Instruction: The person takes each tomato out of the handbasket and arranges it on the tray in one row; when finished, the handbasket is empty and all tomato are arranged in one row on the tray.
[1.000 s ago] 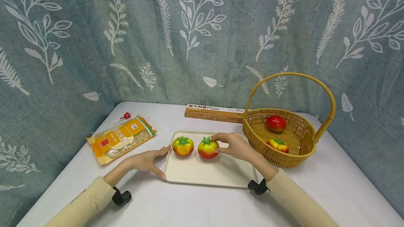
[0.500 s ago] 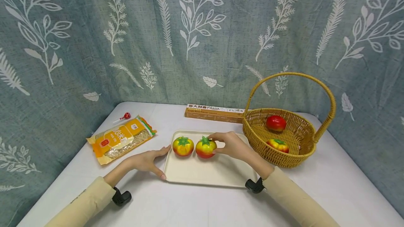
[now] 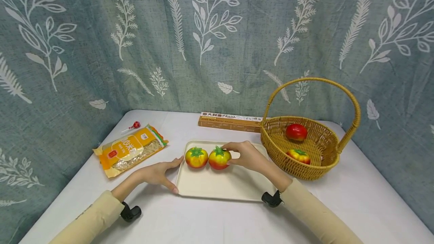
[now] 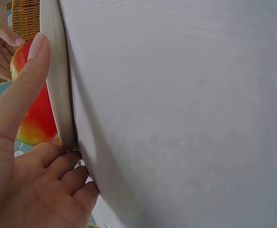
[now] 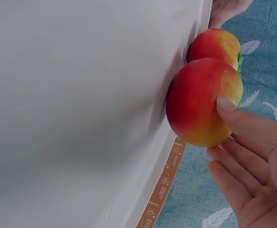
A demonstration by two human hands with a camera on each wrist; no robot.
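Observation:
In the head view my right hand (image 3: 249,156) holds a red-and-yellow tomato (image 3: 219,160) with a green leafy top. The right wrist view shows the thumb (image 5: 227,105) on its side, the other fingers partly hidden behind. That tomato sits close against a second tomato (image 3: 196,157) on the cream tray (image 3: 223,185). At the tray's left edge, my left hand (image 3: 156,172) rests with spread fingers and its thumb by the front corner. In the left wrist view the left thumb (image 4: 22,85) lies out straight and the fingertips meet the rim.
A wicker basket (image 3: 276,157) with a tall handle stands at the right, holding a red fruit (image 3: 296,132) and another tomato (image 3: 298,156). A pasta box (image 3: 230,122) lies behind the tray. Farther left are a yellow food packet (image 3: 130,150) and a red lollipop (image 3: 136,124).
My right hand has slid left with its tomato, closing the gap to the second tomato. My left hand and the tray have stayed in place.

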